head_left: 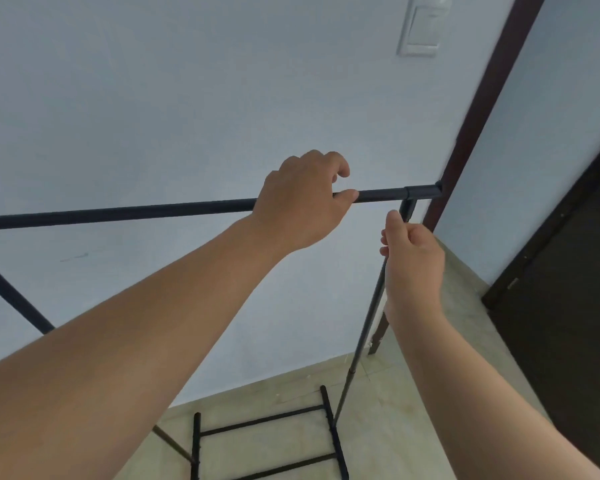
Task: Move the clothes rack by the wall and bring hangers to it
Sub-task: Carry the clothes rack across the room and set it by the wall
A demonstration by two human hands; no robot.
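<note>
The black metal clothes rack stands in front of a pale blue wall. Its top rail (118, 212) runs from the left edge to a corner joint (425, 192) at the right. My left hand (302, 199) is wrapped around the rail just left of that joint. My right hand (411, 258) grips the thin right upright (364, 334) a little below the joint. The rack's bottom frame (267, 441) of black bars lies low on the floor. No hangers are in view.
The pale blue wall (187, 98) is directly behind the rack. A dark brown door frame (478, 109) rises just right of the rack's corner, with a dark door (568, 289) beyond. A white wall switch (423, 26) sits high up. Beige floor tiles (413, 410) lie below.
</note>
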